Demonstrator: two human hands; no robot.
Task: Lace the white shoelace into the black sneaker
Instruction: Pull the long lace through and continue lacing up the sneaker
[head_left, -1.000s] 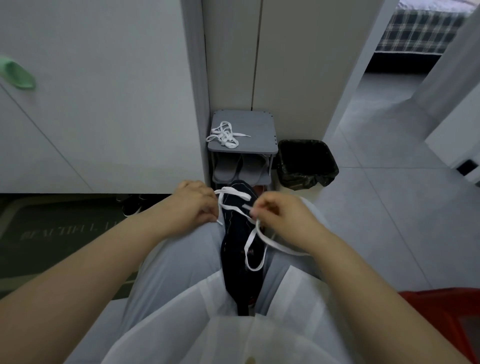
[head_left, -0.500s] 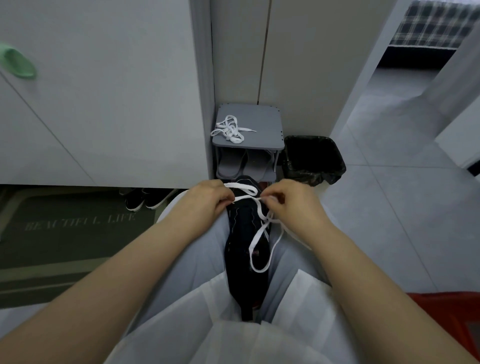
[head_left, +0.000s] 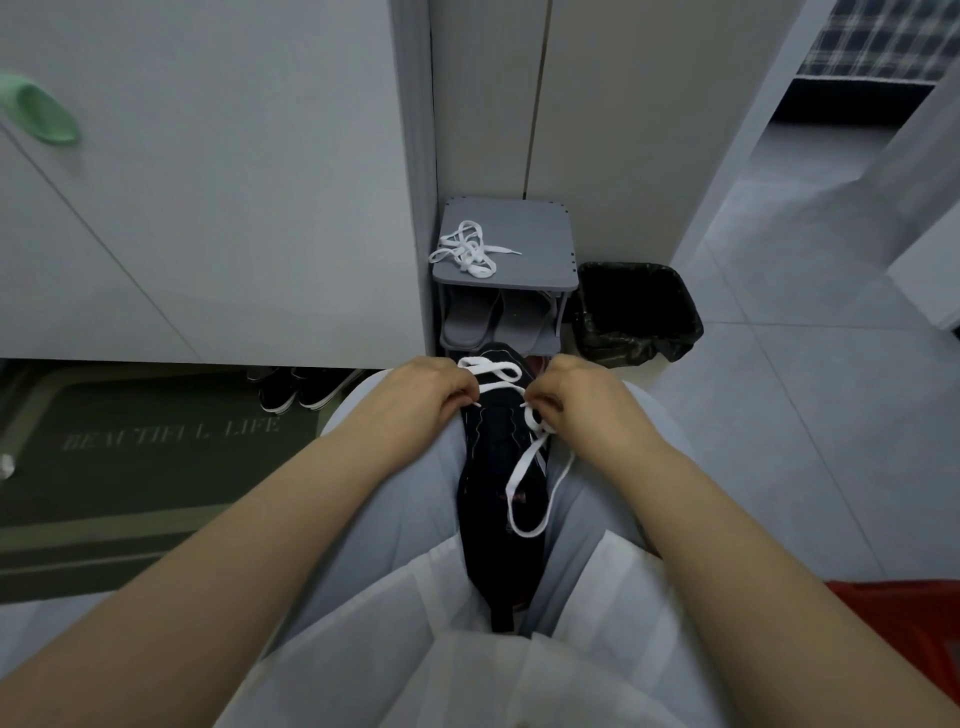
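Black sneaker lying lengthwise between the person's thighs, left hand and right hand each with fingers curled pinching the white shoelace near the toe end, loose loop trailing over the sneaker's right side

The dark green doormat on the floor reads "BEAUTIFUL LIFE".

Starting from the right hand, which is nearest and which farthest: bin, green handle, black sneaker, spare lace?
1. black sneaker, beside the right hand
2. bin, ahead on the right
3. spare lace, on the shelf top
4. green handle, far left
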